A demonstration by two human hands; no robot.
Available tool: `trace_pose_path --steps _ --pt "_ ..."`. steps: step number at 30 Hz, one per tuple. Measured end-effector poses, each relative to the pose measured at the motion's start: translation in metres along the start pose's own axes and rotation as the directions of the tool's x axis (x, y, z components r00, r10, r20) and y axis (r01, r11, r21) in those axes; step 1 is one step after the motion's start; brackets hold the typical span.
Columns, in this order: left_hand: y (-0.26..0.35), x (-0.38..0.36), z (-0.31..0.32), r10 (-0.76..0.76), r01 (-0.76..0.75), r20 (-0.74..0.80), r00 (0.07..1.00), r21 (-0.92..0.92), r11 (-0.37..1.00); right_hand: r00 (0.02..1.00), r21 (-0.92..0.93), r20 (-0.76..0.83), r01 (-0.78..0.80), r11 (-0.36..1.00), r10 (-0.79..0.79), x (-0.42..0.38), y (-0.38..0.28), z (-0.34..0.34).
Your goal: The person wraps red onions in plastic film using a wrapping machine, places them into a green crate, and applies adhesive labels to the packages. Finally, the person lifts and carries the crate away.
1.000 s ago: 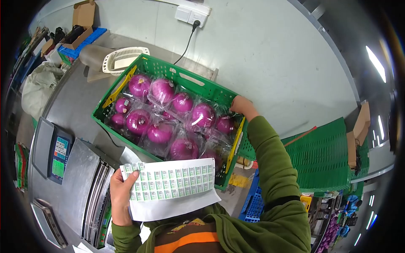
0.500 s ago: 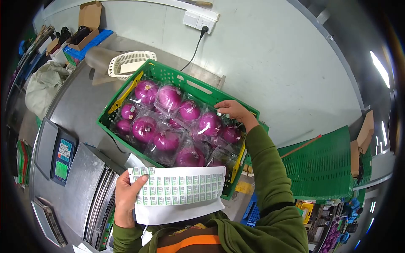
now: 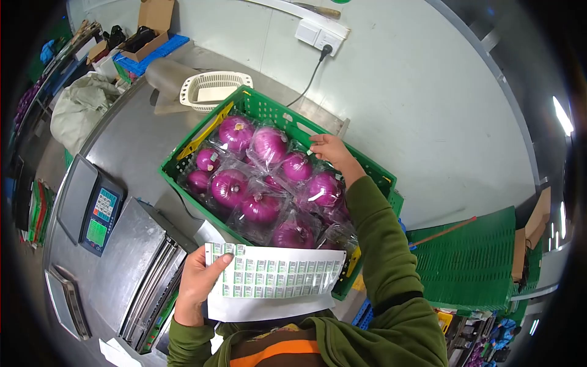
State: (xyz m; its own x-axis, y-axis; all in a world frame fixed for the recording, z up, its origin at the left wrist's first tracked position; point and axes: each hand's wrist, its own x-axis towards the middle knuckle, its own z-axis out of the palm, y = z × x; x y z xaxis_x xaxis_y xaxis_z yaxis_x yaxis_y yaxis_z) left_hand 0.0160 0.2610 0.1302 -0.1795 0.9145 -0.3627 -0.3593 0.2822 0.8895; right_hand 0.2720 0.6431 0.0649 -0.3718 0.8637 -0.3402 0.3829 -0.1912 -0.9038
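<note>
My left hand [image 3: 199, 281] grips the left edge of a white sheet [image 3: 257, 311] with rows of small green-and-white labels [image 3: 281, 269], thumb on top. The sheet lies over the near side of a green crate [image 3: 205, 211]. Purple onions in clear plastic wrap [image 3: 229, 188] fill the crate, some with a small label on them. My right hand [image 3: 330, 153] is over the crate's far right part, fingertips pinched on a small label [image 3: 310, 152] near a wrapped onion [image 3: 297, 166].
A cream basket [image 3: 215, 92] stands behind the crate. At the left are a scale with a keypad [image 3: 101, 217] and a metal box [image 3: 143, 269]. A plugged cable [image 3: 318, 67] hangs from the wall socket. Green slatted panels [image 3: 471, 257] stand at the right.
The view has shifted, so the crate and table sit further right. My right hand has moved left and away over the crate, towards the middle onions. The left hand still holds the sheet.
</note>
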Motion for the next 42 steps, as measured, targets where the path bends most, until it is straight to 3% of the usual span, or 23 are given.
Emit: trace_pose_path --steps 5,8,10,11,13,14,15,17,18,19,21,23,27,31,33,36,38,40,41,42 --pt "-0.002 0.0 -0.009 -0.014 0.014 -0.001 1.0 -0.024 1.0 0.994 -0.017 -0.104 0.025 1.0 -0.027 0.037 0.018 0.022" --pt "-0.001 0.003 -0.014 -0.02 0.021 0.009 1.0 -0.026 0.999 0.983 -0.171 -0.135 0.103 0.98 -0.127 0.06 0.036 0.023" --pt "-0.002 0.006 -0.017 -0.03 0.03 0.013 0.999 -0.027 0.999 0.969 -0.515 -0.1 0.143 0.845 -0.225 0.066 0.04 0.026" --pt "-0.002 0.009 -0.019 -0.024 0.025 0.027 0.999 -0.04 0.999 0.971 -0.516 -0.094 0.142 0.845 -0.221 0.062 0.037 0.029" --pt "-0.004 0.011 -0.022 -0.028 0.03 0.038 0.999 -0.064 0.997 0.908 -0.831 -0.27 -0.051 0.554 -0.321 0.036 0.022 0.035" --pt "-0.003 0.013 -0.022 0.001 0.001 0.025 1.0 -0.057 0.998 0.919 -0.894 -0.291 -0.162 0.418 -0.266 0.022 0.006 0.04" --pt "-0.002 0.014 -0.024 0.025 -0.025 0.004 1.0 -0.048 0.999 0.926 -0.897 -0.275 -0.151 0.416 -0.257 0.007 -0.004 0.046" --pt "-0.002 0.018 -0.028 0.077 -0.078 -0.008 0.997 -0.053 0.996 0.84 -0.774 -0.196 0.185 0.606 -0.507 -0.027 -0.018 0.057" --pt "-0.002 0.021 -0.031 0.085 -0.085 -0.002 0.996 -0.046 0.995 0.916 -0.519 -0.044 0.321 0.793 -0.399 -0.047 -0.032 0.069" --pt "-0.001 0.023 -0.034 0.098 -0.097 0.013 0.995 -0.033 0.995 0.935 -0.199 0.132 0.349 0.916 -0.328 -0.072 -0.051 0.078" --pt "0.002 0.029 -0.036 0.125 -0.124 0.007 0.992 -0.024 0.992 0.871 -0.281 0.471 0.294 0.913 -0.136 -0.129 -0.092 0.102" --pt "0.002 0.03 -0.031 0.144 -0.144 0.004 0.99 -0.023 0.989 0.733 -0.289 0.628 0.53 0.797 -0.26 -0.168 -0.114 0.129" --pt "0.001 0.034 -0.026 0.196 -0.196 -0.04 0.98 0.006 0.981 0.705 -0.229 0.583 0.619 0.751 -0.404 -0.179 -0.123 0.165" --pt "0.002 0.035 -0.019 0.18 -0.174 -0.083 0.98 0.07 0.982 0.616 -0.184 0.598 0.728 0.66 -0.512 -0.171 -0.12 0.177" --pt "0.005 0.04 -0.016 0.23 -0.216 -0.107 0.967 0.13 0.968 0.574 -0.291 0.549 0.812 0.505 -0.607 -0.165 -0.119 0.177" --pt "0.005 0.047 -0.013 0.296 -0.27 -0.131 0.946 0.187 0.945 0.557 -0.301 0.494 0.83 0.469 -0.668 -0.16 -0.115 0.177" --pt "0.006 0.049 -0.01 0.265 -0.218 -0.182 0.947 0.242 0.945 0.549 -0.308 0.468 0.836 0.454 -0.693 -0.158 -0.108 0.177" --pt "0.007 0.053 -0.009 0.22 -0.168 -0.214 0.952 0.237 0.957 0.449 -0.364 0.439 0.881 0.303 -0.779 -0.153 -0.104 0.174" --pt "0.007 0.056 -0.009 0.179 -0.12 -0.25 0.952 0.232 0.965 0.456 -0.384 0.424 0.873 0.3 -0.783 -0.152 -0.102 0.174" --pt "0.003 0.062 -0.009 0.161 -0.106 -0.275 0.948 0.205 0.973 0.403 -0.366 0.449 0.897 0.247 -0.797 -0.15 -0.098 0.174"
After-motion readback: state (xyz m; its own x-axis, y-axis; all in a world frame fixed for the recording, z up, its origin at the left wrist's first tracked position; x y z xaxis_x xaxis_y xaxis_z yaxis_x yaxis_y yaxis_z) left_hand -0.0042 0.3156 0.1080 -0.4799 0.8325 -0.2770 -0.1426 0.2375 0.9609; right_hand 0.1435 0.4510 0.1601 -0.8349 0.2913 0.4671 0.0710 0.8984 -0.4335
